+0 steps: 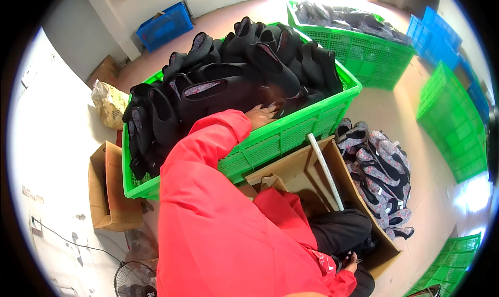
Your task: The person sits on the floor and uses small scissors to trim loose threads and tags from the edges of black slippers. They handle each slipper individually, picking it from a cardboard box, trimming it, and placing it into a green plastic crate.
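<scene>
My left hand (261,116) reaches over the near rim of a green plastic crate (291,136). Its fingers are bent on a black slip-on shoe (288,105) at the edge of the heap; blur partly smears that spot. Soft black shoes (208,89) with flowered linings fill the crate above its rim. Low at the right, by my black-trousered lap, my right hand (352,262) is closed around something small and dark, mostly hidden by the fingers and sleeve. An opened cardboard box (358,193) stands before me, with a pale bar (325,172) leaning inside it.
Patterned grey-and-black shoe pieces (382,175) lie heaped on the floor to the right. Another full green crate (358,52) stands behind; further green (452,120) and blue crates (434,39) are at right. A cardboard box (112,188) and a fan (134,280) stand at left.
</scene>
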`<action>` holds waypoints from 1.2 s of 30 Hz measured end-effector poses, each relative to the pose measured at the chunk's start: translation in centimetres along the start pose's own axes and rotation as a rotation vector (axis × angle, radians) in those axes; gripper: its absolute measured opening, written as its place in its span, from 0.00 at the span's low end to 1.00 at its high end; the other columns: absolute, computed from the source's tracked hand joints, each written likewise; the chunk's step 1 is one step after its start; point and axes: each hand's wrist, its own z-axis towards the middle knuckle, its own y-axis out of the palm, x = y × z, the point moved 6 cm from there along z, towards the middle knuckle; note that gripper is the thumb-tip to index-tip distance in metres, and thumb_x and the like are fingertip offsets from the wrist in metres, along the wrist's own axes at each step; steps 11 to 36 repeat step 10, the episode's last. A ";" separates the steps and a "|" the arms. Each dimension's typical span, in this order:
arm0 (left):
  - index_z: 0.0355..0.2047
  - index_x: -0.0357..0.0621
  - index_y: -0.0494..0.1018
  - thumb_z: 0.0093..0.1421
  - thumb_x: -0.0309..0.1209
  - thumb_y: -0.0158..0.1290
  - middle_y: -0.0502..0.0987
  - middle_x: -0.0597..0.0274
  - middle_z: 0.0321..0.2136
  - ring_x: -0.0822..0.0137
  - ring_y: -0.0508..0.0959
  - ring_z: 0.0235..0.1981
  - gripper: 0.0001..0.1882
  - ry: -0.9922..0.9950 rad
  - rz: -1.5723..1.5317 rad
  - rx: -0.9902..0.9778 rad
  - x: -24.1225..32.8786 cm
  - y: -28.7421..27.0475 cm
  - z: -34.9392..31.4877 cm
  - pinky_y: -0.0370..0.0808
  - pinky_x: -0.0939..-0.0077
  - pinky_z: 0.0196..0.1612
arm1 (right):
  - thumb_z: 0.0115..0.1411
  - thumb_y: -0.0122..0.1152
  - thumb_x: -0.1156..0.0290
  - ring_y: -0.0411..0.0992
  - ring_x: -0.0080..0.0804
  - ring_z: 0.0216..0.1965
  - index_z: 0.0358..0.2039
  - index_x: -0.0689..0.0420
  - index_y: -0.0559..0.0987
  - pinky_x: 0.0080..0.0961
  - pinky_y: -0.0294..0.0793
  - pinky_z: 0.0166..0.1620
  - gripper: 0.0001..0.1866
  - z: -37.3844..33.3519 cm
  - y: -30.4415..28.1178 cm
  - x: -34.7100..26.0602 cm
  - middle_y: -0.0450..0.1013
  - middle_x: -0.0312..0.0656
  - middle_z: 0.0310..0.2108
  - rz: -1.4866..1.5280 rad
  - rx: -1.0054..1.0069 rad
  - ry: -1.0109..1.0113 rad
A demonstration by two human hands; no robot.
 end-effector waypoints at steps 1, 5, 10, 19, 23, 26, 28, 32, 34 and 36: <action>0.62 0.56 0.64 0.65 0.39 0.42 0.56 0.54 0.67 0.54 0.55 0.68 0.24 0.038 0.028 0.055 0.3 -0.2 0.1 0.57 0.38 0.61 | 0.65 0.51 0.62 0.69 0.18 0.23 0.50 0.45 0.75 0.15 0.62 0.20 0.14 1.8 -1.0 0.6 0.78 0.30 0.38 0.005 0.015 -0.022; 0.53 0.52 0.72 0.58 0.34 0.50 0.81 0.58 0.37 0.58 0.81 0.42 0.21 -0.104 -0.071 0.301 3.0 -8.6 -1.6 0.66 0.50 0.58 | 0.65 0.52 0.62 0.69 0.18 0.23 0.50 0.47 0.76 0.15 0.63 0.20 0.14 0.2 -0.1 0.0 0.79 0.31 0.37 -0.095 -0.006 -0.048; 0.47 0.52 0.76 0.53 0.34 0.56 0.79 0.59 0.24 0.60 0.81 0.30 0.19 -0.302 0.318 0.346 0.6 -12.3 -4.6 0.70 0.56 0.55 | 0.64 0.52 0.62 0.69 0.18 0.23 0.54 0.45 0.75 0.16 0.64 0.20 0.18 0.3 0.0 0.2 0.79 0.32 0.38 -0.056 0.013 -0.010; 0.47 0.52 0.76 0.53 0.34 0.56 0.79 0.59 0.24 0.60 0.81 0.30 0.19 -0.302 0.318 0.346 0.6 -12.3 -4.6 0.70 0.56 0.55 | 0.64 0.52 0.62 0.69 0.18 0.23 0.54 0.45 0.75 0.16 0.64 0.20 0.18 0.3 0.0 0.2 0.79 0.32 0.38 -0.056 0.013 -0.010; 0.47 0.52 0.76 0.53 0.34 0.56 0.79 0.59 0.24 0.60 0.81 0.30 0.19 -0.302 0.318 0.346 0.6 -12.3 -4.6 0.70 0.56 0.55 | 0.64 0.52 0.62 0.69 0.18 0.23 0.54 0.45 0.75 0.16 0.64 0.20 0.18 0.3 0.0 0.2 0.79 0.32 0.38 -0.056 0.013 -0.010; 0.47 0.52 0.76 0.53 0.34 0.56 0.79 0.59 0.24 0.60 0.81 0.30 0.19 -0.302 0.318 0.346 0.6 -12.3 -4.6 0.70 0.56 0.55 | 0.64 0.52 0.62 0.69 0.18 0.23 0.54 0.45 0.75 0.16 0.64 0.20 0.18 0.3 0.0 0.2 0.79 0.32 0.38 -0.056 0.013 -0.010; 0.47 0.52 0.76 0.53 0.34 0.56 0.79 0.59 0.24 0.60 0.81 0.30 0.19 -0.302 0.318 0.346 0.6 -12.3 -4.6 0.70 0.56 0.55 | 0.64 0.52 0.62 0.69 0.18 0.23 0.54 0.45 0.75 0.16 0.64 0.20 0.18 0.3 0.0 0.2 0.79 0.32 0.38 -0.056 0.013 -0.010; 0.47 0.52 0.76 0.53 0.34 0.56 0.79 0.59 0.24 0.60 0.81 0.30 0.19 -0.302 0.318 0.346 0.6 -12.3 -4.6 0.70 0.56 0.55 | 0.64 0.52 0.62 0.69 0.18 0.23 0.54 0.45 0.75 0.16 0.64 0.20 0.18 0.3 0.0 0.2 0.79 0.32 0.38 -0.056 0.013 -0.010; 0.47 0.52 0.76 0.53 0.34 0.56 0.79 0.59 0.24 0.60 0.81 0.30 0.19 -0.302 0.318 0.346 0.6 -12.3 -4.6 0.70 0.56 0.55 | 0.64 0.52 0.62 0.69 0.18 0.23 0.54 0.45 0.75 0.16 0.64 0.20 0.18 0.3 0.0 0.2 0.79 0.32 0.38 -0.056 0.013 -0.010; 0.47 0.52 0.76 0.53 0.34 0.56 0.79 0.59 0.24 0.60 0.81 0.30 0.19 -0.302 0.318 0.346 0.6 -12.3 -4.6 0.70 0.56 0.55 | 0.64 0.52 0.62 0.69 0.18 0.23 0.54 0.45 0.75 0.16 0.64 0.20 0.18 0.3 0.0 0.2 0.79 0.32 0.38 -0.056 0.013 -0.010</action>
